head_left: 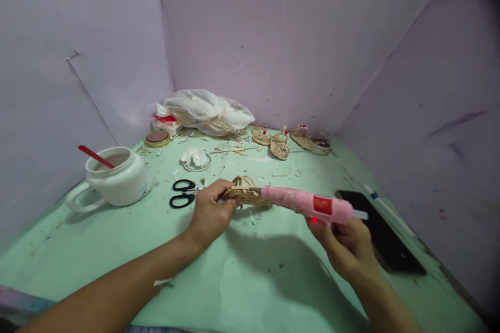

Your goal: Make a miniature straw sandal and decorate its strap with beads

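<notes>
My left hand point(214, 207) pinches one end of a small woven straw slipper point(250, 196), held above the table with its thin strap loops on the far side. A pink hot glue gun point(289, 199) is gripped in my right hand point(346, 247), its red light glowing. The gun's metal nozzle points left and meets the slipper's upper edge, or lies just in front of it; I cannot tell which. A white glue stick point(360, 214) pokes out of the gun's back end. Black-handled scissors point(183, 193) lie just left of my left hand.
On the green tabletop point(187, 286), a white mug point(121, 182) holding a red stick stands at left. A black phone point(385, 234) and a pen point(386, 208) lie right. Several finished-looking straw slippers point(279, 145) and a plastic bag point(207, 109) sit by the back wall.
</notes>
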